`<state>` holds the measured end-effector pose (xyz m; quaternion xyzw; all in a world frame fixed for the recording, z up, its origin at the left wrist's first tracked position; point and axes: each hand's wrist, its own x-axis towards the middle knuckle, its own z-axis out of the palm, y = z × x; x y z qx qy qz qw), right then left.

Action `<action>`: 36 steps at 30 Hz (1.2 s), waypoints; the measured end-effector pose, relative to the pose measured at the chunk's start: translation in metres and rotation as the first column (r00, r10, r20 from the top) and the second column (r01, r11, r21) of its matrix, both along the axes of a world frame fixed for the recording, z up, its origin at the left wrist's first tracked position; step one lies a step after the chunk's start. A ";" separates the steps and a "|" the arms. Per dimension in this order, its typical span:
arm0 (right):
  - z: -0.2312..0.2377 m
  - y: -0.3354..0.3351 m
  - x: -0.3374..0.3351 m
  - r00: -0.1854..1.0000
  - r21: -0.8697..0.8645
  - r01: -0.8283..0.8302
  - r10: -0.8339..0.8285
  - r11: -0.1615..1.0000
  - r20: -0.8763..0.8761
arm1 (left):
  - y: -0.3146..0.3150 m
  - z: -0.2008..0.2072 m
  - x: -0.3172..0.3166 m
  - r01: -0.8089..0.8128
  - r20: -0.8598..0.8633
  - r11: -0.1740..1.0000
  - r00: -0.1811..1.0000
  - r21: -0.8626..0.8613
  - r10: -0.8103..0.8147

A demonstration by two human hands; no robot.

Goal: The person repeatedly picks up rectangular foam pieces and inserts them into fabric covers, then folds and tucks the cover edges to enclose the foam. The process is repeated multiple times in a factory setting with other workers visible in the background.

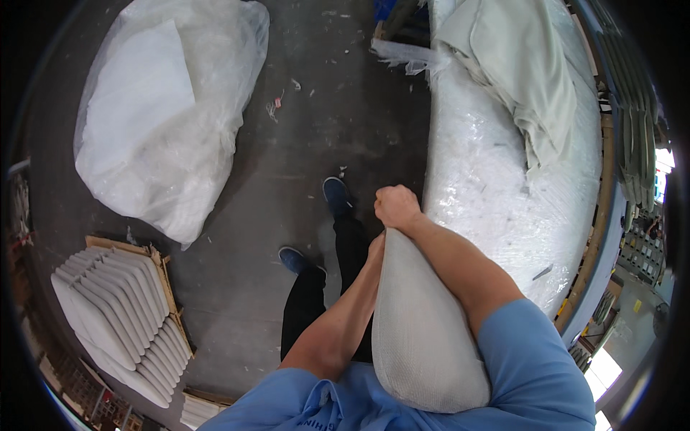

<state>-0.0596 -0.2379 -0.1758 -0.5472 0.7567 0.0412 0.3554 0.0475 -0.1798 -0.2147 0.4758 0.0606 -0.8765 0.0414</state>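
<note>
A light grey, fabric-covered cushion (pixel 424 330) stands on edge between my forearms, its near end pressed against my blue shirt. My right hand (pixel 397 207) is closed in a fist at the cushion's narrow far end, gripping its fabric. Just below and to the left, my left hand (pixel 376 248) is at the same end, partly hidden by the cushion's edge. Its fingers are mostly out of sight, so their grip cannot be made out.
On my right stands a long plastic-wrapped stack (pixel 496 194) with pale green cloth (pixel 521 65) draped over it. A large clear plastic bag (pixel 172 136) lies at the far left. Several white padded panels (pixel 115 302) stand at the near left. Scraps dot the grey floor (pixel 302 144).
</note>
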 end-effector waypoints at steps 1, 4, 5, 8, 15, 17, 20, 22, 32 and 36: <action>-0.001 -0.001 -0.001 1.000 -0.003 0.027 -0.027 1.000 0.003 | -0.004 -0.003 -0.003 0.000 -0.012 1.000 1.000 -0.007 0.000; -0.002 0.001 0.007 0.999 0.029 0.017 -0.016 0.999 -0.033 | 0.001 -0.003 0.007 -0.006 0.000 1.000 1.000 -0.011 0.006; -0.002 0.003 0.006 0.999 0.031 0.009 -0.008 0.999 -0.034 | 0.002 -0.003 0.008 -0.011 0.004 1.000 1.000 -0.008 0.011; 0.001 0.004 0.006 0.999 0.039 -0.010 0.011 0.999 -0.040 | 0.009 0.004 0.014 -0.003 0.012 1.000 1.000 -0.012 0.003; 0.034 0.005 0.003 0.995 -0.061 0.010 -0.003 0.998 0.103 | 0.011 0.008 0.023 0.029 0.121 0.996 0.992 -0.084 -0.019; 0.058 0.006 -0.002 0.959 -0.093 0.084 -0.055 0.992 0.278 | 0.014 0.009 0.026 0.051 0.162 0.994 0.986 -0.102 -0.034; 0.094 0.025 -0.037 0.932 -0.028 0.035 -0.022 0.999 0.363 | 0.009 0.012 0.028 0.122 0.158 0.987 0.982 -0.105 -0.104; 0.109 0.049 -0.067 0.950 0.042 -0.042 0.027 0.998 0.310 | 0.002 0.016 0.024 0.187 0.142 0.976 0.975 -0.111 -0.171; 0.125 0.193 -0.148 0.864 0.065 0.366 -0.365 0.928 0.347 | -0.069 0.084 -0.003 0.603 0.603 0.025 0.797 -0.798 0.027; 0.123 0.215 -0.124 0.786 -0.010 0.523 -0.477 0.852 0.392 | -0.054 0.168 -0.075 0.507 0.739 -0.538 0.474 -0.674 -0.479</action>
